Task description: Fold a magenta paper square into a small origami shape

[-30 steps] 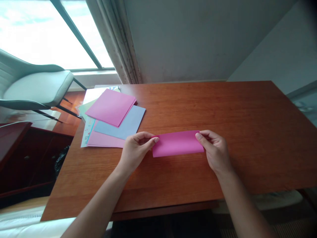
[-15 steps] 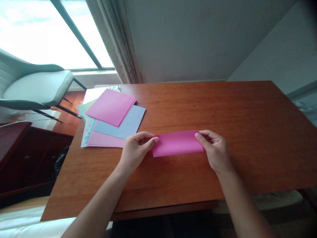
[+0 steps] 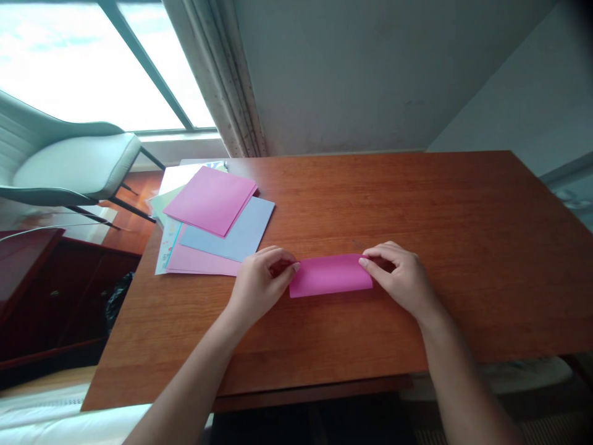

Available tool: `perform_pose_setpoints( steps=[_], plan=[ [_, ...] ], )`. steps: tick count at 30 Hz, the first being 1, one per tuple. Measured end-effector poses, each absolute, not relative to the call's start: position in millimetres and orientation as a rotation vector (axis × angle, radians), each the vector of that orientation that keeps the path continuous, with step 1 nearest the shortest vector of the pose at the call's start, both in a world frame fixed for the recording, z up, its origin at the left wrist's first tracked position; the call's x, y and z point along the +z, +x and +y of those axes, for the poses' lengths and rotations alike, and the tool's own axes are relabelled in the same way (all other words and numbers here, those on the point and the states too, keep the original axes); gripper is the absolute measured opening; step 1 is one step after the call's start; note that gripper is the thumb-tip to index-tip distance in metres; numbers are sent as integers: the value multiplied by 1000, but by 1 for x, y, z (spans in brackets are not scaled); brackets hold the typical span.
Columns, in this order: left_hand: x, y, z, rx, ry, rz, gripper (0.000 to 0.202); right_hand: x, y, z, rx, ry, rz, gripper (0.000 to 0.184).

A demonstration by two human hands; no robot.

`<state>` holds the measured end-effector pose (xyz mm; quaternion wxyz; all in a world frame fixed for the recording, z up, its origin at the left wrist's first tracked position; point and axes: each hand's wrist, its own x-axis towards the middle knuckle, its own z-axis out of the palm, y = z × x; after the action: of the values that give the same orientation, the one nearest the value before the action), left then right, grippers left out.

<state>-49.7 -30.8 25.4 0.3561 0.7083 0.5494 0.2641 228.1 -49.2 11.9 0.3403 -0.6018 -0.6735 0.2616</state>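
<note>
A bright pink sheet of paper (image 3: 330, 275), seen as a long narrow rectangle, is stretched between my two hands over the wooden table. My left hand (image 3: 265, 281) pinches its upper left corner between thumb and fingers. At the upper right corner, my right hand (image 3: 397, 272) grips it the same way, thumb on the near face. Whether the paper's lower edge touches the table, I cannot tell. Just beyond my left hand lies a loose pile with a pink paper stack (image 3: 210, 201) on top, blue-grey paper (image 3: 250, 225) below it and lighter pink paper (image 3: 204, 262) at the bottom.
The wooden table (image 3: 417, 204) reaches back to a grey wall. Under the papers at its left edge are printed sheets (image 3: 165, 247). A pale chair (image 3: 74, 164) stands by the window beyond that edge, with a dark red cabinet (image 3: 65, 290) nearer to me.
Both hands have brought the pink paper slightly lower and nearer me. My right hand has shifted a little left along its top edge, and the paper's far edge now bows slightly.
</note>
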Motion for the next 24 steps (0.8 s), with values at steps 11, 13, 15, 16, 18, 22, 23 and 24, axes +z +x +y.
perform_pose_setpoints(
  steps=[11, 13, 15, 16, 18, 22, 23, 24],
  plan=[
    [31, -41, -30, 250, 2299, 1644, 8, 15, 225, -39, 612, -1727, -2090, 12],
    [33, -41, -29, 200, 2310, 1685, 10, 17, 225, -36, 588, -1762, -2084, 10],
    [35, -40, -27, 195, 2331, 1675, 18, 20, 223, -33, 529, -1750, -2113, 14],
    [36, -39, -26, 199, 2350, 1640, 21, 22, 222, -31, 510, -1719, -2150, 15],
    [40, -37, -24, 187, 2408, 1517, 24, 27, 217, -28, 535, -1623, -2274, 13],
    [47, -30, -18, 85, 2506, 1281, 33, 38, 202, -23, 611, -1614, -2422, 23],
    [48, -28, -17, 70, 2513, 1259, 31, 40, 198, -22, 591, -1653, -2436, 19],
    [49, -25, -16, 59, 2515, 1251, 27, 42, 194, -22, 560, -1695, -2451, 14]
  ],
)
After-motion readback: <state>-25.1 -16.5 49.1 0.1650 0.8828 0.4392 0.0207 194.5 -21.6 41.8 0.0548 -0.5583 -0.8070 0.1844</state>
